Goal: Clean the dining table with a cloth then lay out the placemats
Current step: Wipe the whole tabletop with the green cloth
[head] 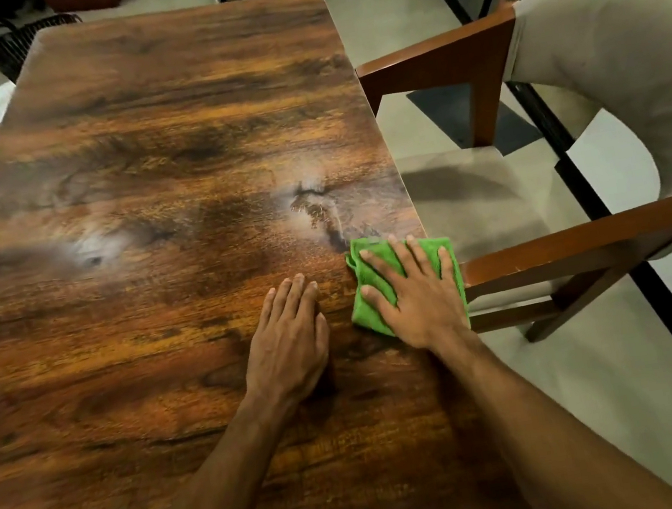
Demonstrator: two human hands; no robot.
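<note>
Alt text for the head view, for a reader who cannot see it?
The right hand presses a folded green cloth flat near the right edge of a wooden dining table, while the left hand rests flat on the wood beside it. A cushioned wooden chair stands at that edge.

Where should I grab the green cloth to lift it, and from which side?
Probably pinch the green cloth at its bunched far-left corner, coming from the left: folds rise there, while the rest lies flat under the right hand.
</note>
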